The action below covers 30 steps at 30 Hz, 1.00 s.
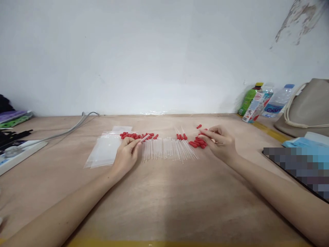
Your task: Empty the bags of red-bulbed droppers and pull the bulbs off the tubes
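My left hand (126,153) pinches a thin clear dropper tube (145,138) between thumb and fingertips, just above the left end of a row of clear tubes (164,148) laid side by side. My right hand (220,142) is closed in a pinch at a red rubber bulb (205,130), partly hidden by the fingers. Beneath it lies a pile of loose red rubber bulbs (197,142). Behind the row, several tubes with red bulbs fitted (181,136) point away. More red bulbs (133,136) lie behind my left hand.
Clear plastic bags (102,151) lie flat at the left. Further left, a grey cable (66,131) runs to a white power strip (23,154). Bottles (276,101), a grey bag (305,106), a blue packet (303,147) and a dark-edged, blurred-out object (298,171) are at the right.
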### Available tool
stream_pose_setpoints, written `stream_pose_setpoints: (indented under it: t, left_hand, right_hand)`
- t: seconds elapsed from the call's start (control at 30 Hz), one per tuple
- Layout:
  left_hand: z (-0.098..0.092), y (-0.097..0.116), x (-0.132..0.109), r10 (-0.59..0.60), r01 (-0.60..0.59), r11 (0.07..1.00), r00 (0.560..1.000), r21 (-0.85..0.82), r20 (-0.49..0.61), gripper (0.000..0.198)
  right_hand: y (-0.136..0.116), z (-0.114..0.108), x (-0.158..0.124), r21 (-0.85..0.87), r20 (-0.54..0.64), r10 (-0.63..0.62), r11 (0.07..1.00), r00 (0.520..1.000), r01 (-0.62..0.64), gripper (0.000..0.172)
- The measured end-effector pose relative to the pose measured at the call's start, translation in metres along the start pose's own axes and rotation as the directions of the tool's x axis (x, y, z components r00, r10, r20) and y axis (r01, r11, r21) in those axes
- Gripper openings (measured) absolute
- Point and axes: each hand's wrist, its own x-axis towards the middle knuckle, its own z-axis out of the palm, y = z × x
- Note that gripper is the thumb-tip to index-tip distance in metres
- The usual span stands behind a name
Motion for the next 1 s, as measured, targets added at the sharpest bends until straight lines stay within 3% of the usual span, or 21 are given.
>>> stream_pose_setpoints:
  t: [0.1,0.17,0.27,0.33,0.47,0.6,0.77,0.87,1.0]
  left_hand:
    - [0.002,-0.005,0.001,-0.031,0.030,0.998,0.999,0.057,0.013,0.026]
    - [0.004,-0.005,-0.001,-0.024,0.022,0.998,0.999,0.062,0.033,0.024]
    - [0.007,-0.004,-0.004,-0.021,0.016,0.998,0.996,0.063,0.083,0.020]
    - [0.008,-0.003,-0.004,-0.028,0.019,0.997,0.992,0.070,0.122,0.020]
    - [0.010,0.002,-0.005,-0.057,0.053,0.998,0.984,0.028,0.171,0.023]
    - [0.009,0.009,-0.007,-0.082,0.096,0.994,0.969,-0.049,0.235,0.031]
    - [0.001,0.010,-0.005,-0.051,0.088,0.993,0.919,-0.078,0.391,0.051]
    - [-0.004,0.002,-0.001,0.044,0.019,0.992,0.879,-0.127,0.475,0.065]
    - [-0.005,-0.015,0.004,0.140,-0.013,0.972,0.830,-0.233,0.539,0.064]
  right_hand:
    - [0.021,0.000,0.006,-0.030,0.020,0.168,0.985,0.986,-0.167,0.021]
    - [0.035,-0.001,0.008,-0.059,0.030,0.311,0.949,0.950,-0.309,0.029]
    - [0.055,-0.002,0.011,-0.083,0.029,0.544,0.837,0.838,-0.541,0.045]
    - [0.067,-0.001,0.015,-0.119,0.056,0.643,0.764,0.764,-0.635,0.043]
    - [0.085,0.004,0.023,-0.192,0.214,0.743,0.668,0.634,-0.719,0.027]
    - [0.091,0.016,0.023,-0.223,0.374,0.774,0.609,0.510,-0.761,0.021]
    - [0.091,0.027,0.013,-0.196,0.466,0.739,0.622,0.486,-0.758,0.020]
    - [0.090,0.028,0.009,-0.194,0.509,0.717,0.634,0.476,-0.748,0.021]
    - [0.087,0.023,0.012,-0.220,0.465,0.729,0.645,0.502,-0.732,0.024]
